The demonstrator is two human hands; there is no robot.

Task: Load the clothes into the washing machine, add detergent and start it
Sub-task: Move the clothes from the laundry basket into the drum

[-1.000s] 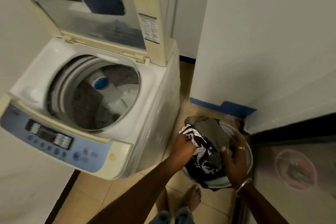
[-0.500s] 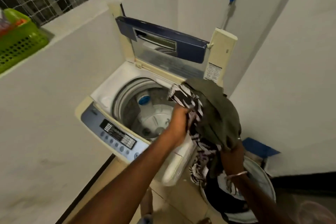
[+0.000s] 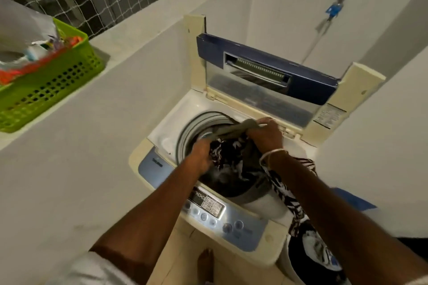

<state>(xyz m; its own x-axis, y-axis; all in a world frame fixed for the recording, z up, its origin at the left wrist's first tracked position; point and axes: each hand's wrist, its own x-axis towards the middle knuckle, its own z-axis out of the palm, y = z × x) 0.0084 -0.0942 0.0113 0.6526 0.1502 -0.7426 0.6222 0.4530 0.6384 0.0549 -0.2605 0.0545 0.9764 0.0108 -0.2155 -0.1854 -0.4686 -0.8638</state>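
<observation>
The olive and black-white patterned cloth bundle (image 3: 234,152) has moved into the drum mouth of the cream top-loading washing machine (image 3: 162,132), centre frame. The left hand (image 3: 201,154) and right hand (image 3: 266,134) are gripping it. Loading is going on, I judge; next, the tail (image 3: 286,196) hanging at the right probably needs tucking in.

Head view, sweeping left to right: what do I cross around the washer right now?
Green basket → left hand, gripping the clothes → right hand, gripping the same bundle → blue tape low on the right. The washing machine spans the middle, so it is left out.
</observation>
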